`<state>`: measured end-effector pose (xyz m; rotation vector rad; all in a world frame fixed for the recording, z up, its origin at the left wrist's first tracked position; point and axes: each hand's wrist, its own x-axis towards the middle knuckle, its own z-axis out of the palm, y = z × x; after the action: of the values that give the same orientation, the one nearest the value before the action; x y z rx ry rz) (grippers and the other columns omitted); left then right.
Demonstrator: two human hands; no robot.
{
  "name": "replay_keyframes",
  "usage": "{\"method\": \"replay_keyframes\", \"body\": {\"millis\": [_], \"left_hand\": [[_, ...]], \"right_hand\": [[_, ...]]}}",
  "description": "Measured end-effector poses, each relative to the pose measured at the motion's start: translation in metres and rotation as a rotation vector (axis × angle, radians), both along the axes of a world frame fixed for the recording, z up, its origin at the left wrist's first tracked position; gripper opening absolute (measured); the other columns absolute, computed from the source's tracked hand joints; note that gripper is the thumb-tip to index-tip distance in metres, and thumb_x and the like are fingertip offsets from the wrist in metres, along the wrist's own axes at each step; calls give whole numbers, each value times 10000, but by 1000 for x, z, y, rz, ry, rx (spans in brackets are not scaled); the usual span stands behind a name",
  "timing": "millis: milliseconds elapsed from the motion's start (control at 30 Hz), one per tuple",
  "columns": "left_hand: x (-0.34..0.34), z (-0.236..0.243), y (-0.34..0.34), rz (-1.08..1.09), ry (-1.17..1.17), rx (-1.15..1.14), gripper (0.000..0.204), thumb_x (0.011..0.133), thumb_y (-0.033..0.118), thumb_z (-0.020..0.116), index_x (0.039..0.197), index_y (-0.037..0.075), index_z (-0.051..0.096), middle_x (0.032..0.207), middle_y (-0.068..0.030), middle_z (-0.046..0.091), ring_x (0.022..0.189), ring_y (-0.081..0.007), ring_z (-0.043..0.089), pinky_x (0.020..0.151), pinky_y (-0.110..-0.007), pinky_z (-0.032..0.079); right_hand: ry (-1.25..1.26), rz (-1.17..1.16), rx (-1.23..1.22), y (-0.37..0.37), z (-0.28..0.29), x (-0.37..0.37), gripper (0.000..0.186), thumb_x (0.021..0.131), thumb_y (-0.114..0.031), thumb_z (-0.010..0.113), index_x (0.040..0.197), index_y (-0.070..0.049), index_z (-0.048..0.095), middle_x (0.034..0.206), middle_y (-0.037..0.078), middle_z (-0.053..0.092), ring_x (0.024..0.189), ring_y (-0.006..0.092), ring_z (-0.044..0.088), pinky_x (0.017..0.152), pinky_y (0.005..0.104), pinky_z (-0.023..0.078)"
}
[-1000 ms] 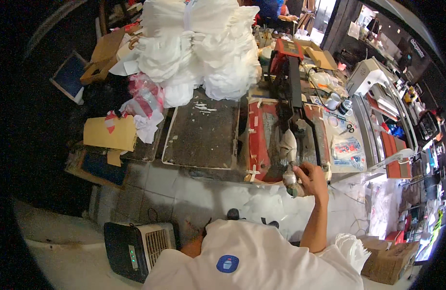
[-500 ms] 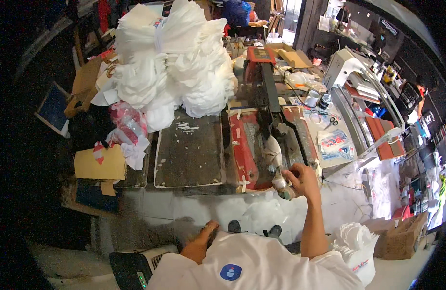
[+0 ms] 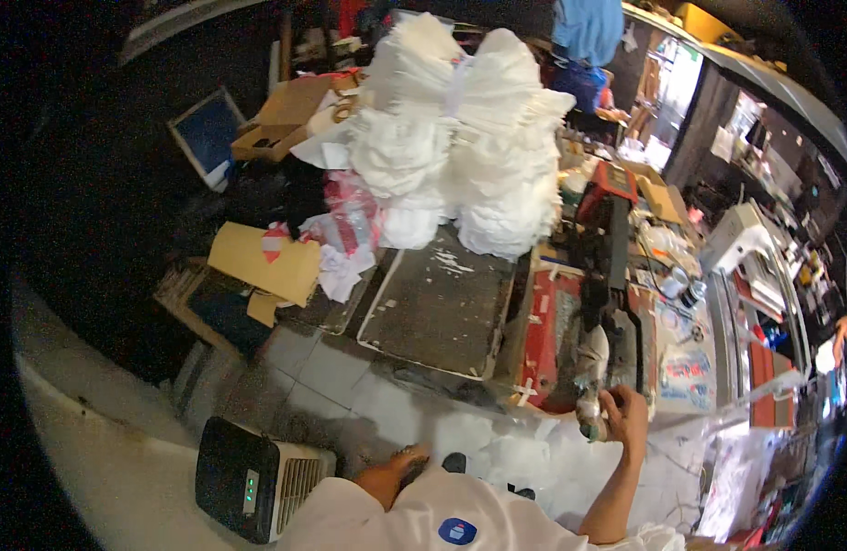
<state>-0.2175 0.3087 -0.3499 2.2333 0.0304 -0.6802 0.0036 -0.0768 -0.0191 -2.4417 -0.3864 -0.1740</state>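
My right hand (image 3: 626, 424) is at the end of the wrapped handle (image 3: 588, 409) of a heat press (image 3: 616, 230), its fingers curled against it. The handle is bound in pale cloth and clear wrap and points towards me. Below it lies the press's base with a red plate (image 3: 554, 303) edged in tape. My left hand (image 3: 400, 468) hangs low in front of my body, over the floor. It is dark and blurred, so its fingers do not show clearly.
Left of the press, a dark flat board (image 3: 442, 317) carries tall stacks of white fabric pieces (image 3: 455, 138) at its far end. A brown cardboard piece (image 3: 263, 262) lies further left. A black and white floor appliance (image 3: 249, 487) stands near my left side. Printed white pieces (image 3: 688, 376) lie at the right.
The view has turned left, so the bench and press appear further right and more of the floor appliance shows. My right hand stays at the press handle.
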Motion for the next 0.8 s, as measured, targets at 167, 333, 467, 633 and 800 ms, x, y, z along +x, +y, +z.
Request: {"method": "replay_keyframes", "body": {"millis": [167, 333, 467, 633, 800], "left_hand": [[-32, 74, -5, 110, -124, -3, 373, 876, 420, 564, 956, 95, 730, 983, -129, 700, 901, -289, 649, 819, -413, 501], [-47, 94, -12, 160, -159, -12, 364, 876, 412, 562, 959, 97, 726, 979, -128, 698, 889, -288, 647, 812, -413, 501], [-48, 97, -13, 169, -170, -14, 357, 875, 405, 561, 962, 98, 723, 975, -128, 697, 880, -286, 646, 806, -413, 500], [-42, 97, -12, 159, -178, -16, 348, 875, 396, 560, 965, 99, 719, 971, -127, 695, 869, -285, 644, 799, -413, 499], [-33, 92, -12, 139, -182, -21, 340, 874, 387, 559, 968, 101, 715, 966, -127, 694, 858, -284, 642, 793, -413, 499]], "right_hand": [[-8, -9, -136, 6, 19, -6, 427, 883, -367, 628, 721, 28, 616, 587, 192, 571, 528, 341, 576, 511, 413, 411], [-36, 16, -152, 7, 15, -4, 465, 898, -398, 594, 706, 24, 608, 587, 211, 554, 540, 385, 550, 521, 453, 392], [-11, 16, -167, 6, 14, -4, 464, 906, -407, 580, 728, 19, 629, 629, 218, 582, 586, 391, 577, 557, 454, 418], [-9, -6, -158, 6, 13, -6, 474, 908, -408, 578, 703, 18, 602, 589, 219, 531, 530, 377, 520, 521, 445, 381], [-60, 19, -90, 4, 10, -6, 472, 904, -409, 591, 692, 14, 603, 574, 196, 539, 504, 349, 515, 506, 428, 378]]}}
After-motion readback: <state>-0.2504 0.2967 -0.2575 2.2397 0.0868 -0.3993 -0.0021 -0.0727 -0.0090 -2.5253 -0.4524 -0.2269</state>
